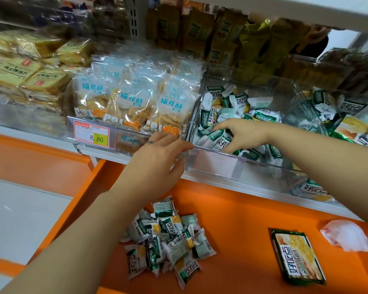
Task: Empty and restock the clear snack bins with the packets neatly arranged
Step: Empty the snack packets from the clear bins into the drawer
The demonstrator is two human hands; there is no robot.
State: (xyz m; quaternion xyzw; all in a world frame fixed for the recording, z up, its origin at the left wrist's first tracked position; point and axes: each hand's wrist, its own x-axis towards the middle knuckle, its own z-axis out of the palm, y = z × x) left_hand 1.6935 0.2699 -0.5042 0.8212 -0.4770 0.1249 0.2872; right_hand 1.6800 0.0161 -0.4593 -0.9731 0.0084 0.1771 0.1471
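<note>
**1. clear bin** [261,164]: on the white shelf, at 1 o'clock from view centre. Its long axis runs front to back, toward 12 o'clock. There is a blank label holder on the front wall. It is partly full.

**2. loose packets** [238,102]: green and white, jumbled inside the bin and pointing every way.

**3. pile** [166,238]: packets of the same kind, heaped on the orange ledge [232,209] at 6 o'clock, below the bin's front wall.

**4. left hand** [157,155]: at the bin's front-left corner. Your fingers lie over the rim and your thumb sits on the front face, so you are gripping the bin, probably to steady it.

**5. right hand** [240,134]: inside the bin, forearm across the front wall. Your fingers curl down round loose packets at the front-left. How many you hold cannot be told.

**6. Sundries:**
- 1 flat pack [296,259] lies at 5 o'clock on the ledge.
- 1 crumpled wrapper [346,237] lies at 4 o'clock.
- The blue-print bags [132,100] stand in the bin next door at 11 o'clock, with a price tag [91,135] on its front.

**Governing relation:** the stock lies directly under your right fingers. The pile lies at 7 o'clock from that hand, over the front wall and down. Your right hand is nearer the bin's contents, and your left is nearer the pile.

**Assessment:** emptying looks to be in hand and well short of done. The lift must clear the front wall before it swings down to the pile.
</note>
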